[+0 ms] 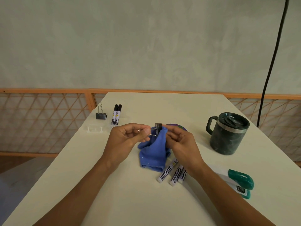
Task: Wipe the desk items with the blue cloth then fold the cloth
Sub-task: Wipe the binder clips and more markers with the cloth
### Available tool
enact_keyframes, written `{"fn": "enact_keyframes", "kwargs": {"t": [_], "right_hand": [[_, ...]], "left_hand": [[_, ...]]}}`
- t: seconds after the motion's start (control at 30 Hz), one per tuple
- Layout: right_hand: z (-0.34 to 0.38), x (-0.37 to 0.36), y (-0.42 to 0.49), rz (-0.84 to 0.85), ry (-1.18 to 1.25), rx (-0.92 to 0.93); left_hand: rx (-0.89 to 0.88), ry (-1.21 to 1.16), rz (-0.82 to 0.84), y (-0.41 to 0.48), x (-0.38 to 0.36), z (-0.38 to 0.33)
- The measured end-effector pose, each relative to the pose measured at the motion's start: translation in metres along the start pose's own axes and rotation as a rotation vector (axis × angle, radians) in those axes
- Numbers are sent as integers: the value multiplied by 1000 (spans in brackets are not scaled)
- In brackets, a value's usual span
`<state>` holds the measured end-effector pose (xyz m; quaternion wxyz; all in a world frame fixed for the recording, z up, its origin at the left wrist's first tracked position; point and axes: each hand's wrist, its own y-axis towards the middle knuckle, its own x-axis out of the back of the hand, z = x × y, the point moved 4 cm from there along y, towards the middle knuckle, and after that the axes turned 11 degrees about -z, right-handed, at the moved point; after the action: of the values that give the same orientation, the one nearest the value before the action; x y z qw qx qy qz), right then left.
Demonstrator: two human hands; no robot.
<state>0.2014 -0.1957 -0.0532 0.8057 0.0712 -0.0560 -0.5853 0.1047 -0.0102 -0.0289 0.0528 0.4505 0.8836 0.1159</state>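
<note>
Three markers (173,174) beside blue cloth (153,154) (forearm (210,180) overlaps them); mug (228,136) right.

1 wide-angle head view looks forward and down along the counter (162,108) toward the far wall (146,46), close above the left hand (128,137) and right hand (180,141) at centre.

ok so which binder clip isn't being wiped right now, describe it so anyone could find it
Look to the far left corner of the white table. Just left of the two black-capped markers stands a black binder clip, its silver wire handles pointing up. Unlike the other clip, held against the blue cloth mid-table, it sits alone and untouched.
</note>
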Motion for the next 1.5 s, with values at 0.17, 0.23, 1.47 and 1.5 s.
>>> {"fn": "enact_keyframes", "kwargs": {"t": [0.17,0.23,1.47,1.5], "right_hand": [[6,-2,-1,-28,-3,67],[6,-2,-2,-55,-37,100],[12,-4,-2,-127,-315,245],[12,-4,-2,-120,-311,249]], "left_hand": [[-89,73,-49,3,3,1],[-141,110,-13,-1,-1,0],[-402,303,21,-12,-10,-11],[-404,304,18,-12,-10,-11]]}}
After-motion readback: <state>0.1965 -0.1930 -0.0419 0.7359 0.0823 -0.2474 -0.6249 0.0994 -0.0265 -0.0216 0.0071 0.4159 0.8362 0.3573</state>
